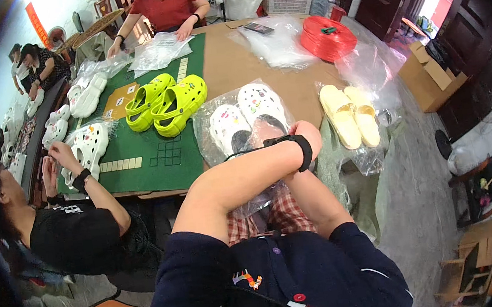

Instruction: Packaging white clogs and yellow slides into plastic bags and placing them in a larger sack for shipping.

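A pair of white clogs (261, 100) with small coloured charms lies on a clear plastic bag (203, 119) at the table edge in front of me. My forearms cross. My left hand (308, 134) is at the right side of the clogs, curled closed by the bag's edge; whatever its fingers hold is hidden. Near the heel opening of the right clog is my right hand (269, 130), mostly covered by my left forearm, so its fingers do not show. Lime-green clogs (178, 105) stand to the left, and pale yellow slides (348, 116) rest on plastic to the right.
A green mat (156, 151) covers the left of the brown table (227, 59). Red twine (328, 37), a phone (258, 28) and clear bags (283, 47) lie farther back. A co-worker (74, 225) sits at left beside white clogs (91, 149); another person (168, 9) stands across.
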A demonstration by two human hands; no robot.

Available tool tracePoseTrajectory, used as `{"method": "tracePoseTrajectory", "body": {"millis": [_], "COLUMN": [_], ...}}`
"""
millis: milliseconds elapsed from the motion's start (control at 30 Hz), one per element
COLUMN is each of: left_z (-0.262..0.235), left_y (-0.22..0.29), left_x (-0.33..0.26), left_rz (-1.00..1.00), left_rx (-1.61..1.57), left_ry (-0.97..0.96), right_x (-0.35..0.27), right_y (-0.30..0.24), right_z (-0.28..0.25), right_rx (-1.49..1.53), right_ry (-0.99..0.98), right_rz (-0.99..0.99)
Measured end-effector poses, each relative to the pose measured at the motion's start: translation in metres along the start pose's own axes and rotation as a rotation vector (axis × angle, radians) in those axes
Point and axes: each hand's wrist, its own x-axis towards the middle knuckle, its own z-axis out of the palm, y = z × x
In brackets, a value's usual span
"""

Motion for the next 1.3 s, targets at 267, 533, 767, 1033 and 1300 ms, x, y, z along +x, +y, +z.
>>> {"method": "tracePoseTrajectory", "body": {"millis": [267,533,767,1033,1300], "left_z": [0.021,0.098,0.213,0.199,0.195], "left_y": [0.001,-0.019,-0.024,-0.020,-0.022], "left_x": [-0.068,-0.172,-0.189,-0.196,-0.200], "left_rz": [0.170,-0.411,-0.635,-0.522,-0.651], "left_rx": [-0.225,-0.348,-0.819,-0.854,-0.804], "left_ry": [0.657,0.797,0.168,0.236,0.468], "right_x": [-0.016,-0.008,-0.007,0.006,-0.089], "right_y": [-0.031,0.001,0.010,0.004,0.022], "right_z": [-0.018,-0.022,-0.024,-0.014,0.027], "right_rx": [-0.001,0.097,0.010,0.189,-0.163], "right_ry": [0.089,0.165,0.279,0.223,0.581], "right_rz": [0.021,-0.056,-0.263,0.026,-0.575]}}
